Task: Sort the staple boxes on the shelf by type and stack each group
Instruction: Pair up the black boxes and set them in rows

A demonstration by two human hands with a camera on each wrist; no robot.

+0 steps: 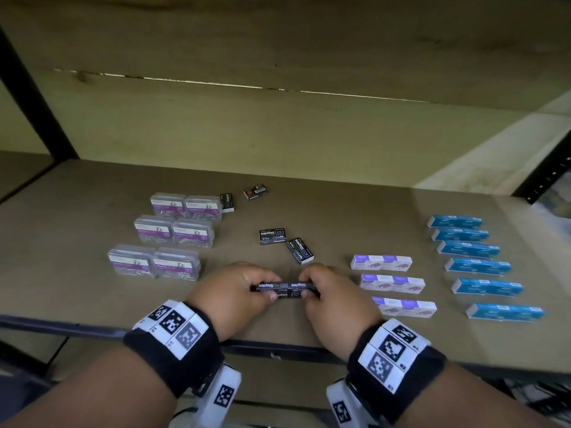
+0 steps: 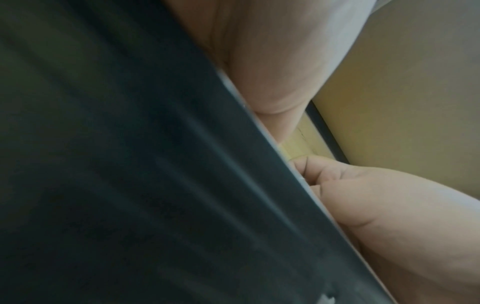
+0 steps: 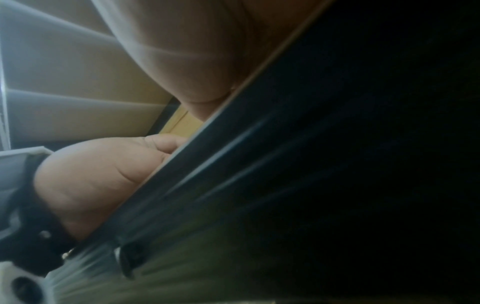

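Both hands hold a short row of black staple boxes (image 1: pixel 286 289) lying end to end just above the shelf (image 1: pixel 333 211) near its front edge. My left hand (image 1: pixel 268 287) pinches the left end between thumb and fingers, and my right hand (image 1: pixel 307 286) pinches the right end the same way. Two more black staple boxes (image 1: pixel 272 236) (image 1: pixel 300 250) lie loose just behind the hands. Another black box (image 1: pixel 227 202) and a box with a red mark (image 1: pixel 255 192) sit farther back. In both wrist views the dark shelf edge (image 2: pixel 130 164) (image 3: pixel 337 164) hides the boxes.
Clear paper-clip boxes (image 1: pixel 160 242) stand in pairs on the left. White-and-purple boxes (image 1: pixel 392 284) lie in a column right of my hands, and blue boxes (image 1: pixel 475 267) form a longer column at the far right. A black upright (image 1: pixel 34 97) bounds the shelf on the left.
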